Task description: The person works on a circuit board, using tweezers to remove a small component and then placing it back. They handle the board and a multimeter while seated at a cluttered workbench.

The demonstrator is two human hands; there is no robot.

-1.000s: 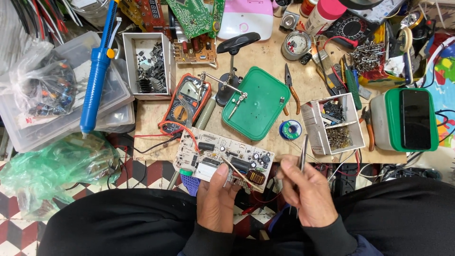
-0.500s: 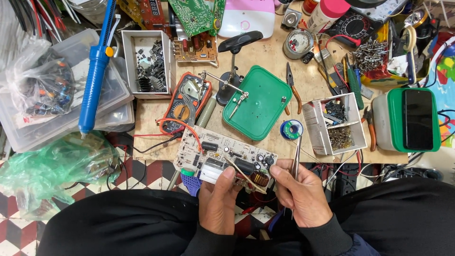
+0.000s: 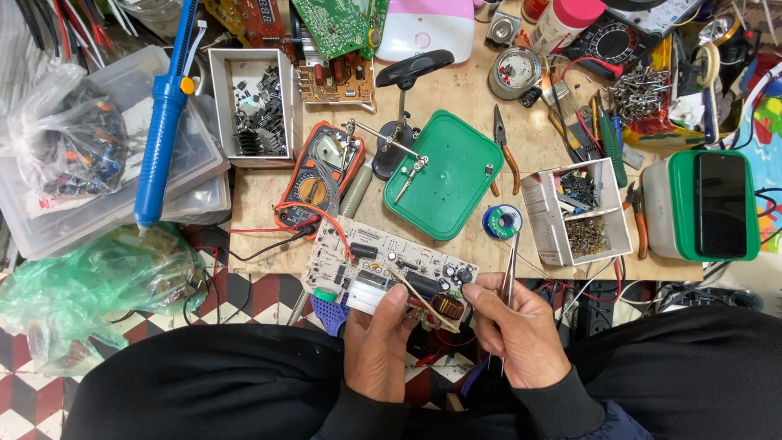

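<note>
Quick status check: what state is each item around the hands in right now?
Circuit board: held up off the bench, component side up.
Left hand: gripping the board's near edge.
Right hand: holding tweezers.
Tweezers: tips pointing away, clear of the board.
Multimeter: lying flat, leads attached.
Green lid: lying flat on the bench.
Phone: screen dark.

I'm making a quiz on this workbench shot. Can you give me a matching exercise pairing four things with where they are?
Things:
1. circuit board
2. tweezers
3. blue desoldering pump
4. phone

Places:
A. on top of the green-lidded box
B. lying across the clear plastic bins
C. in the left hand
D. in the right hand

Pairs: 1-C, 2-D, 3-B, 4-A
</note>
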